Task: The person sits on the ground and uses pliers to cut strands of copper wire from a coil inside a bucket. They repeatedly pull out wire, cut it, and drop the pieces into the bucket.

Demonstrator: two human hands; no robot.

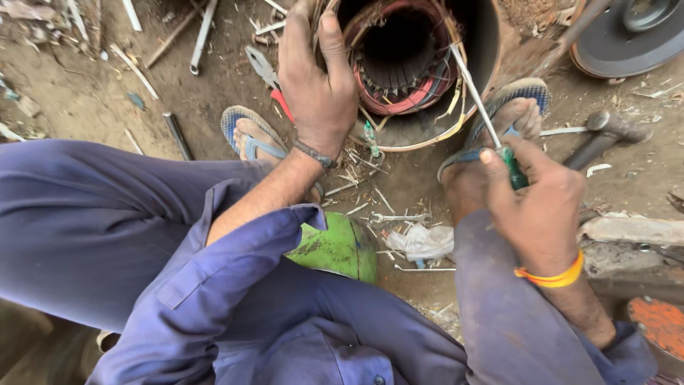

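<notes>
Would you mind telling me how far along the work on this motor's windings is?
Done: the motor housing lies open, windings exposed, and bits of wire and sleeving litter the ground. In hand: the left hand grips the housing rim while the right hand works a green-handled screwdriver into the coils. Left: the red and copper windings mostly sit in their slots.

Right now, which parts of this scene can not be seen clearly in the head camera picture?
- Screwdriver tip: hidden among the windings of the motor stator, head view.
- Left hand fingers: their ends curl over the stator rim, out of sight.
- Stator's top: cut off by the upper edge.
- Hammer handle: partly hidden behind the right hand.
- Green seat: mostly covered by the blue sleeve and legs.
</notes>
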